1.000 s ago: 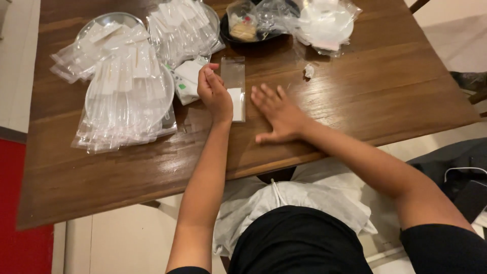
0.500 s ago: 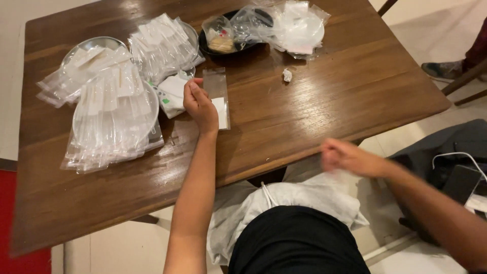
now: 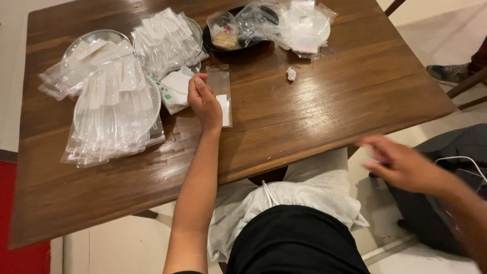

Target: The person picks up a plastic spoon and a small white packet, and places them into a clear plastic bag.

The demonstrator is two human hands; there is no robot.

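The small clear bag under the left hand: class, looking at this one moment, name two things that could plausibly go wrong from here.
1. Only the left hand pins the small clear bag; the right hand is off the wooden table, so the light bag could slip or crease.
2. The heap of clear packets spills past its round plate right beside that hand; a nudge might send packets sliding.

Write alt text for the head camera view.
A person's left hand presses a clear plastic sleeve flat on a wooden table, beside heaps of similar sleeves. The right hand, blurred, is off the table's edge, low right.
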